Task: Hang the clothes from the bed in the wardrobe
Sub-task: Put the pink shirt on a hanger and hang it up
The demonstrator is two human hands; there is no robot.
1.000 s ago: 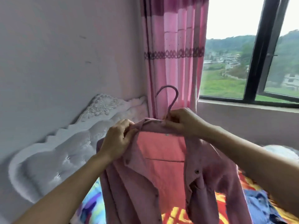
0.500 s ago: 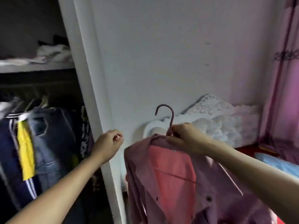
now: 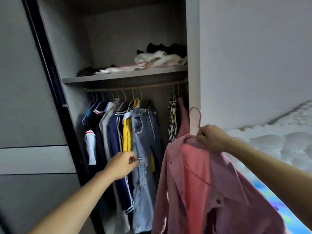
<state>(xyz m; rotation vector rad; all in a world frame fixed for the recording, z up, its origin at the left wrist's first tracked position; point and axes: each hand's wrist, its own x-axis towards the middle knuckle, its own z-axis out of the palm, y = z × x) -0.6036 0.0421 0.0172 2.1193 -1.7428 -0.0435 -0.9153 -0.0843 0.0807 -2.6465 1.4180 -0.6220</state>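
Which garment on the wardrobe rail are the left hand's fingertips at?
The light-blue jeans, right of the yellow garment: the left hand reaches their near edge. The navy jacket hangs behind the wrist, the leopard-print piece well to the right.

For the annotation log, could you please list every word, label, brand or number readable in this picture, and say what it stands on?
None: no text can be read anywhere.
The pink shirt on its hanger is plain; the jeans and other hung clothes in the wardrobe show stripes and patterns, no letters.
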